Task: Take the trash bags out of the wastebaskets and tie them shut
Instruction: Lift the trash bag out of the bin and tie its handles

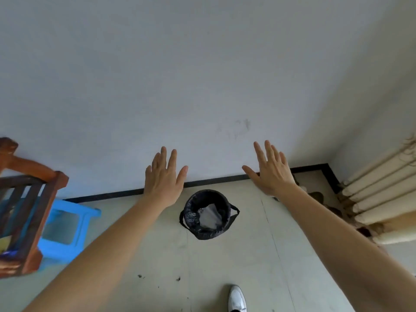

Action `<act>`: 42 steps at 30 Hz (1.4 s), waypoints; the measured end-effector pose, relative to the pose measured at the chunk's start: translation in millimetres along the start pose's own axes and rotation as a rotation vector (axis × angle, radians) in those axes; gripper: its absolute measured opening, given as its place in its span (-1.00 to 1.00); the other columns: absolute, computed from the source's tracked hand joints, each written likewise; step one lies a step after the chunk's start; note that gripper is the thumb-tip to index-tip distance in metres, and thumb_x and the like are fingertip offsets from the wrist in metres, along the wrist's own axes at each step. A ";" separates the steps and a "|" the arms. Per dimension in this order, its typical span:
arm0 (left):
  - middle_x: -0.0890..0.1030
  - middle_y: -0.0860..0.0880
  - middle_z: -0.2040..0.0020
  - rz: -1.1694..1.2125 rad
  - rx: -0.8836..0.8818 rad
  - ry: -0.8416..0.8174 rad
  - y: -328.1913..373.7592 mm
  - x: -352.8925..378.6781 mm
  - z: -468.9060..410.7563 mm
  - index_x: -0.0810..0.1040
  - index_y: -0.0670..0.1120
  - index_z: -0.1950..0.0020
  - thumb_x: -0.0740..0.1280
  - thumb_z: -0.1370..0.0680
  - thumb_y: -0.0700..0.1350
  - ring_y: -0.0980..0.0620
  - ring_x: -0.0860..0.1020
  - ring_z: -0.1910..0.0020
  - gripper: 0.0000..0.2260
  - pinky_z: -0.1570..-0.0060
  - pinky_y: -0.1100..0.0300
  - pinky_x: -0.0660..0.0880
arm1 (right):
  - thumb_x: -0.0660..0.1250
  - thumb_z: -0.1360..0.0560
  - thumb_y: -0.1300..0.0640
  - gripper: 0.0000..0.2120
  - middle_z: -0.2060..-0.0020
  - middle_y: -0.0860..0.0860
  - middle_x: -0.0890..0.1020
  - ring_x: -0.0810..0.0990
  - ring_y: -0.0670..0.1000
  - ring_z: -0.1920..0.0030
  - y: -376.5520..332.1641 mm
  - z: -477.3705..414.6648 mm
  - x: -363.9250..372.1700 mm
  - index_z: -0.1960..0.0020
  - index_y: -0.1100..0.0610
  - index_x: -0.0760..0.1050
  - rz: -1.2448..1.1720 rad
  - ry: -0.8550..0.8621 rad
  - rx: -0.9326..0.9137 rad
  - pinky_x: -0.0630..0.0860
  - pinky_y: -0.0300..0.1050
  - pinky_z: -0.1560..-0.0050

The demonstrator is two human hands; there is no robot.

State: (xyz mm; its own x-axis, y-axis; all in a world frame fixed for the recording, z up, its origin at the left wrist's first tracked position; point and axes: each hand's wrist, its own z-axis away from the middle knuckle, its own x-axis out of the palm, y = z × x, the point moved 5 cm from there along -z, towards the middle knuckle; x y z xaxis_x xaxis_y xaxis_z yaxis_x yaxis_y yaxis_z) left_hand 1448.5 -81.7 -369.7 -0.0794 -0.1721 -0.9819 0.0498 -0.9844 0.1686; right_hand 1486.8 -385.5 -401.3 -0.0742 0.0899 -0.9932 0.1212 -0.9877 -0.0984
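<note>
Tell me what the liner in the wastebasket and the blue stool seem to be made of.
Liner: thin black plastic film, glossy, judging by its crinkles and bright glints and the loop handles hanging outside the rim. Blue stool: likely moulded plastic, uniform bright colour with a smooth, slightly shiny surface and rounded edges.

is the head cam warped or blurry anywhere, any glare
Head view: wide-angle warp bends the black baseboard and stretches both forearms; soft, even light, no glare; the brown wooden chair at the left edge looks smeared; the black-bagged round wastebasket is fairly sharp, open left hand and right hand too.
</note>
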 end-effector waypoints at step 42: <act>0.62 0.00 0.15 0.728 -0.252 0.079 -148.4 610.0 -63.2 0.58 -0.15 -0.13 0.31 -0.55 -0.19 -0.02 0.58 0.18 -0.82 0.10 0.17 0.52 | 0.32 -0.43 0.01 -0.75 0.47 -0.08 0.35 0.39 0.02 0.40 -10.6 -39.4 648.2 0.30 0.08 0.32 -0.676 -0.115 0.588 0.32 -0.14 0.37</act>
State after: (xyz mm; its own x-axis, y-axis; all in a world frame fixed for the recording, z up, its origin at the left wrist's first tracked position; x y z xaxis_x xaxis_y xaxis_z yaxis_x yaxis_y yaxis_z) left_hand 1455.6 -38.3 -999.1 0.1311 -0.7606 -0.6358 0.2877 -0.5845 0.7586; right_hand 1476.5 -311.7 -1046.5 -0.0487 0.6927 -0.7196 -0.5074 -0.6377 -0.5795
